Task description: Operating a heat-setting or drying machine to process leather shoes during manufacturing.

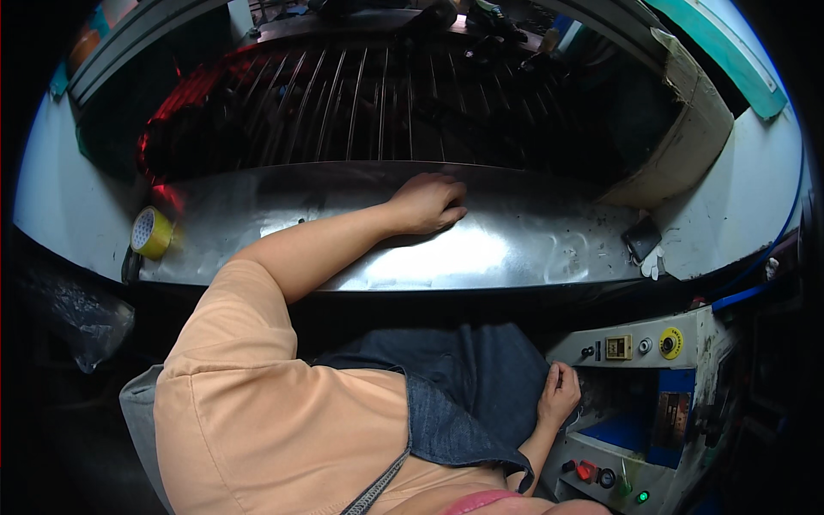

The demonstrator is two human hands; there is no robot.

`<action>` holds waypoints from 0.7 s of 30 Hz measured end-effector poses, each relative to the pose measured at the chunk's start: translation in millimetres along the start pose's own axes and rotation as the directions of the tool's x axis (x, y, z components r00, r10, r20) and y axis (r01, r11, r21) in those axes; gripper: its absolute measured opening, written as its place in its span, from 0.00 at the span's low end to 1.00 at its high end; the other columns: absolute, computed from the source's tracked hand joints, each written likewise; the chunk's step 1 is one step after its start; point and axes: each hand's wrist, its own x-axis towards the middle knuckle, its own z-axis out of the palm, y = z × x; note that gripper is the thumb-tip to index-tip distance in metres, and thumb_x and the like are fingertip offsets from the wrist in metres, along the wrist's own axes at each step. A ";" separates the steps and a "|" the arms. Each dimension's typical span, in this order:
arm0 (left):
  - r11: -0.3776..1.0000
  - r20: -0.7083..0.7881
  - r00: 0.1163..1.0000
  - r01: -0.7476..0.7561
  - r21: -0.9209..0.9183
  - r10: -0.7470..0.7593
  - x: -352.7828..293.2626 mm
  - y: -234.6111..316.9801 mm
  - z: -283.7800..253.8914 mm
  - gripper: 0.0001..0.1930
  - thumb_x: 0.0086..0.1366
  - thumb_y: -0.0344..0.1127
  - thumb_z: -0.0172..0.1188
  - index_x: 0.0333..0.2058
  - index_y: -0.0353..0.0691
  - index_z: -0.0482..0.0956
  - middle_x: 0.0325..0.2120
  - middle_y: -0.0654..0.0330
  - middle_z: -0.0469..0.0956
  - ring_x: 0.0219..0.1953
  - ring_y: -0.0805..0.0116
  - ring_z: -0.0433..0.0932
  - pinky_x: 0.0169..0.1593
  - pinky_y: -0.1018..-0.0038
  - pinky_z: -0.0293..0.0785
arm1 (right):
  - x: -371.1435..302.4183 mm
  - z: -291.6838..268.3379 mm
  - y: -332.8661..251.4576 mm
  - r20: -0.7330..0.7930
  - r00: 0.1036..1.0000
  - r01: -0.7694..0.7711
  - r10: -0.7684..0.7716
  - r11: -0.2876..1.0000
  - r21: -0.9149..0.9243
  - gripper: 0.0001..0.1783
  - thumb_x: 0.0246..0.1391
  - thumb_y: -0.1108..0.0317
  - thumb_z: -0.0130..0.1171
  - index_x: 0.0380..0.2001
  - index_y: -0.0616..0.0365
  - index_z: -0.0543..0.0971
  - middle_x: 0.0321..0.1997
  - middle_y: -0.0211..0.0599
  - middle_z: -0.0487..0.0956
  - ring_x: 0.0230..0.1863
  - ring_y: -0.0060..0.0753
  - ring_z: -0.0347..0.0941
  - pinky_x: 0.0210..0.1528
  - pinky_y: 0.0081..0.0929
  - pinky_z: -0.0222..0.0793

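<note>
We see the left hand (429,203), fingers curled, on the metal ledge (532,232), which lies before the dark slats (354,112). The right hand (560,395) is beside the control panel (648,330). Whether either grips something, we cannot tell.

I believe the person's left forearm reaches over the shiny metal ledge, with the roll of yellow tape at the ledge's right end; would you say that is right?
Not quite: the head view shows the roll of yellow tape at the left end of the shiny metal ledge, not the right. The left forearm does reach over the ledge.
</note>
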 end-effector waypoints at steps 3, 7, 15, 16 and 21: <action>1.000 -0.005 1.000 -0.003 -0.002 0.003 0.3 -0.1 0.7 0.14 0.62 0.44 0.55 0.35 0.37 0.77 0.33 0.54 0.77 0.39 0.57 0.76 0.44 0.62 0.72 | 0.0 0.5 0.2 -0.006 1.000 0.002 -0.002 1.000 0.001 0.11 0.58 0.63 0.53 0.32 0.59 0.78 0.30 0.44 0.77 0.32 0.50 0.74 0.35 0.37 0.68; 1.000 -0.003 1.000 -0.003 0.000 0.003 -0.2 -0.2 0.6 0.14 0.62 0.44 0.55 0.35 0.37 0.77 0.33 0.55 0.77 0.39 0.57 0.76 0.44 0.62 0.73 | -0.6 1.5 2.4 -0.009 1.000 -0.005 0.005 1.000 0.015 0.11 0.58 0.63 0.53 0.32 0.59 0.78 0.30 0.44 0.77 0.32 0.49 0.74 0.34 0.37 0.68; 1.000 -0.002 1.000 -0.006 0.004 0.006 0.5 -1.2 1.9 0.14 0.62 0.44 0.56 0.35 0.37 0.76 0.32 0.55 0.77 0.39 0.58 0.76 0.44 0.63 0.73 | -1.2 2.5 3.5 -0.019 1.000 0.006 -0.005 1.000 0.014 0.11 0.58 0.63 0.54 0.32 0.59 0.78 0.29 0.43 0.77 0.30 0.47 0.74 0.33 0.36 0.68; 1.000 -0.001 1.000 -0.007 0.001 0.007 0.2 -1.1 1.5 0.14 0.62 0.44 0.56 0.35 0.37 0.76 0.32 0.55 0.77 0.39 0.58 0.76 0.44 0.63 0.73 | -1.0 2.2 2.6 -0.021 1.000 0.011 -0.011 1.000 0.012 0.11 0.58 0.63 0.54 0.32 0.59 0.78 0.28 0.42 0.76 0.30 0.46 0.73 0.33 0.36 0.68; 1.000 0.002 1.000 -0.007 -0.001 0.007 0.8 -1.3 1.7 0.14 0.62 0.44 0.55 0.35 0.37 0.77 0.32 0.55 0.77 0.39 0.58 0.76 0.44 0.63 0.73 | -0.6 1.2 -0.1 -0.032 0.999 0.019 -0.019 1.000 0.009 0.11 0.58 0.63 0.53 0.32 0.59 0.78 0.28 0.42 0.76 0.29 0.44 0.73 0.32 0.35 0.68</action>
